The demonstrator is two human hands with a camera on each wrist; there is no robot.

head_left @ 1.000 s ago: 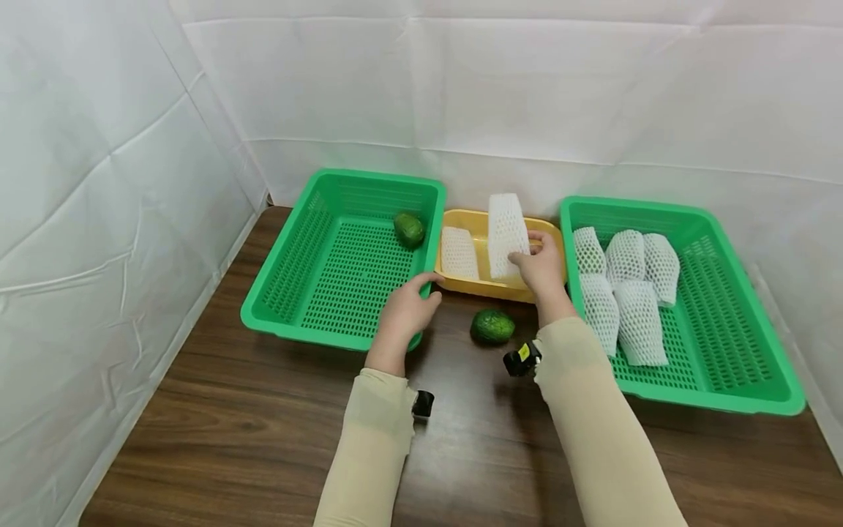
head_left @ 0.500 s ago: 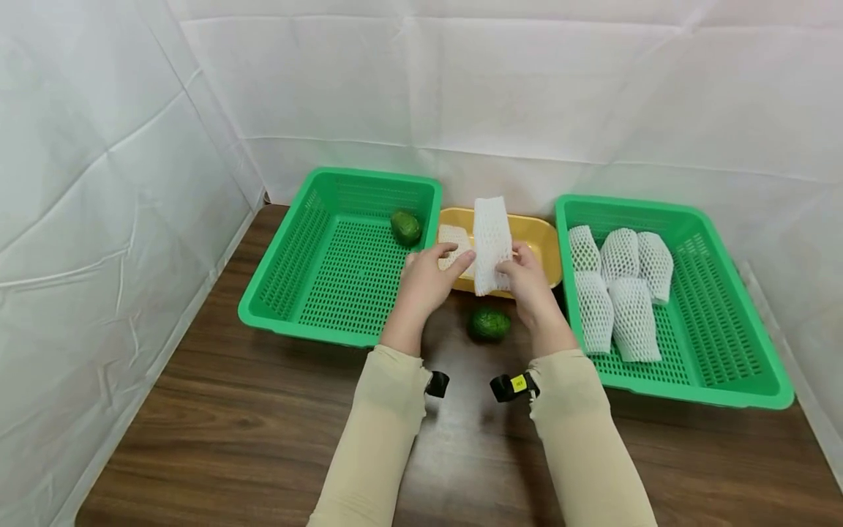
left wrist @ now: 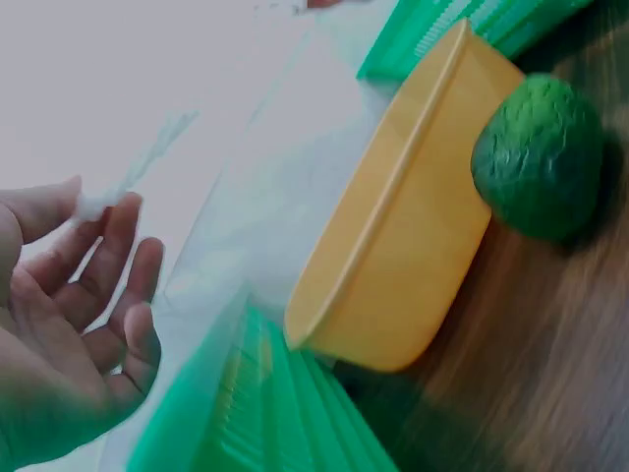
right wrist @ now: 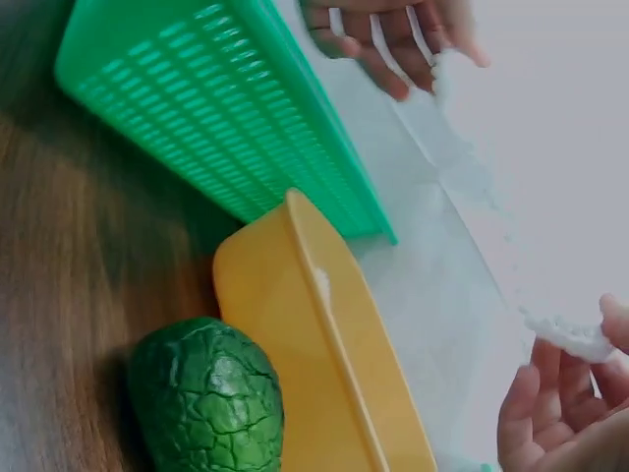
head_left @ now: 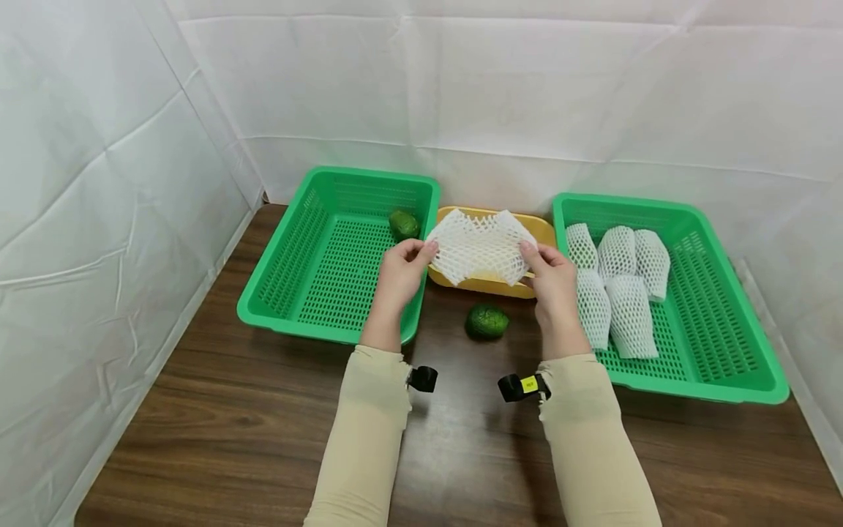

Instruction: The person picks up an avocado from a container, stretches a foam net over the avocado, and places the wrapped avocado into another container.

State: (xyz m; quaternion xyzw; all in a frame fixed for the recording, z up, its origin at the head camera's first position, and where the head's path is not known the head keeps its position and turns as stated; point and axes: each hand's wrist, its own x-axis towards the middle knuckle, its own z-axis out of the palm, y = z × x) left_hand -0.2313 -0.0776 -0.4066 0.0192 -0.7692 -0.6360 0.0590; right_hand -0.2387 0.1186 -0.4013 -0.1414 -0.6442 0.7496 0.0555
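Note:
A white foam net sleeve (head_left: 484, 249) is stretched sideways between both hands, above the yellow tray (head_left: 490, 287). My left hand (head_left: 402, 272) pinches its left end between thumb and fingers; in the left wrist view the other fingers of that hand (left wrist: 84, 305) curl loosely. At the opposite end my right hand (head_left: 555, 282) pinches the sleeve, which the right wrist view shows gripped by thumb and fingertips (right wrist: 555, 383). On the table in front of the tray lies a dark green avocado (head_left: 486, 322), touched by neither hand.
To the left stands a green basket (head_left: 263, 293) with one avocado (head_left: 404, 225) in its far right corner. A second green basket (head_left: 744, 293) on the right contains several net-wrapped fruits (head_left: 632, 315). White sheeting (head_left: 487, 88) rises behind the dark wooden table (head_left: 217, 424).
My right hand has brought the foam sleeve from the tray toward the left. My left hand has left the basket rim and taken its other end. The sleeve is now spread sideways.

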